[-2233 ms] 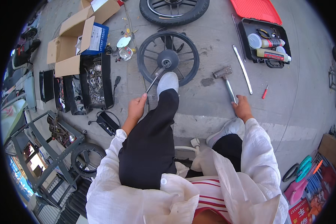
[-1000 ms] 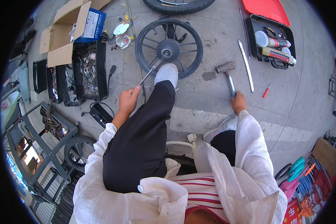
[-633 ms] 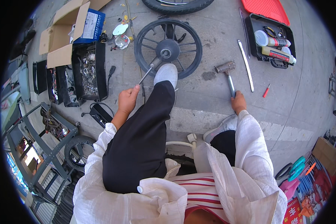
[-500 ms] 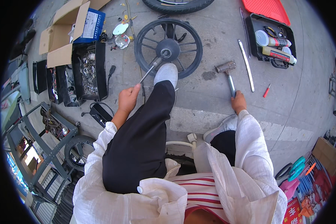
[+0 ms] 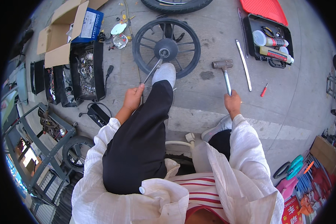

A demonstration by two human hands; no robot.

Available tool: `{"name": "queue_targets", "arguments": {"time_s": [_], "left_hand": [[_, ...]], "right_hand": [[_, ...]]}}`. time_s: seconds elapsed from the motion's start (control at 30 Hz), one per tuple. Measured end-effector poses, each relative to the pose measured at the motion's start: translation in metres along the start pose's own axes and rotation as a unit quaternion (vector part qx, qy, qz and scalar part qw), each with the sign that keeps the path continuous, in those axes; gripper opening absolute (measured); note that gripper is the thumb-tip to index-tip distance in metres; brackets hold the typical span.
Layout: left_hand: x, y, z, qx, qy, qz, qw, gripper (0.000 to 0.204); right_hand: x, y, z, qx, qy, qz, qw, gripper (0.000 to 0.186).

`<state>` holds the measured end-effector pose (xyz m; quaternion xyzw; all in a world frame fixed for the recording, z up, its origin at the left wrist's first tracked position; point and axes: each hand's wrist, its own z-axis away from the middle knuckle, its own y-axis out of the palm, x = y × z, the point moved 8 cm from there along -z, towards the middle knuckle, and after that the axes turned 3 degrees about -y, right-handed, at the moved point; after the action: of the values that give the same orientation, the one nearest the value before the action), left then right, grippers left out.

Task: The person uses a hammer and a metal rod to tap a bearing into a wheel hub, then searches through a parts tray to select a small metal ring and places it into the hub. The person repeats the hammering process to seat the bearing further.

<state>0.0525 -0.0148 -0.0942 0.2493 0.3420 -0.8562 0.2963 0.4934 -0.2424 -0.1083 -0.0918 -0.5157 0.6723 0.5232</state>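
Observation:
A black spoked wheel (image 5: 195, 64) lies flat on the pavement ahead of me, its round hub at the middle. My left hand (image 5: 133, 98) is closed around the near end of a long metal rod (image 5: 151, 72). The rod's far end meets the hub's centre; its exact tip is too small to make out. My left shoe (image 5: 165, 73) rests at the wheel's near rim. To the right, my right hand (image 5: 232, 102) grips a hammer (image 5: 227, 79) by its handle. The hammer's head is raised apart from the wheel, over the pavement on its right.
At left are an open cardboard box (image 5: 57, 56) and black bins (image 5: 97, 71) of small parts. A tyre (image 5: 177, 8) lies beyond the wheel. At right stand an open toolbox (image 5: 269, 44), a flat metal bar (image 5: 244, 65) and a red screwdriver (image 5: 264, 90).
My right hand has shifted left and slightly nearer the wheel with the hammer, whose head has turned more level. The rod's far end now sits at the hub's centre, and its angle has changed.

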Motion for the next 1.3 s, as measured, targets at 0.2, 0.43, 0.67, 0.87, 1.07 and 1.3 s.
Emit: {"name": "queue_targets", "arguments": {"time_s": [0.2, 0.43, 0.67, 0.87, 1.07, 1.3], "left_hand": [[-0.003, 0.007, -0.006, 0.018, 0.007, 0.003, 1.000, 0.066], [0.015, 0.012, -0.024, 0.040, -0.038, -0.008, 0.998, 0.068], [0.018, 0.019, -0.035, 0.065, -0.050, 0.036, 0.996, 0.067], [0.025, 0.017, -0.019, 0.072, -0.051, 0.073, 0.993, 0.062], [0.013, 0.013, -0.012, 0.016, 0.029, 0.058, 0.998, 0.058], [0.039, 0.016, -0.019, 0.062, -0.050, 0.067, 0.995, 0.045]], "right_hand": [[0.027, -0.008, 0.020, -0.011, 0.017, -0.097, 0.995, 0.037], [0.082, 0.004, 0.058, 0.092, 0.083, -0.361, 0.924, 0.033], [0.188, -0.055, 0.073, 0.104, -0.212, -0.334, 0.912, 0.020], [0.242, -0.059, 0.087, 0.113, -0.284, -0.232, 0.923, 0.031], [0.260, -0.033, 0.113, 0.165, -0.306, -0.225, 0.910, 0.039], [0.263, -0.016, 0.107, 0.169, -0.280, -0.178, 0.928, 0.037]]}}
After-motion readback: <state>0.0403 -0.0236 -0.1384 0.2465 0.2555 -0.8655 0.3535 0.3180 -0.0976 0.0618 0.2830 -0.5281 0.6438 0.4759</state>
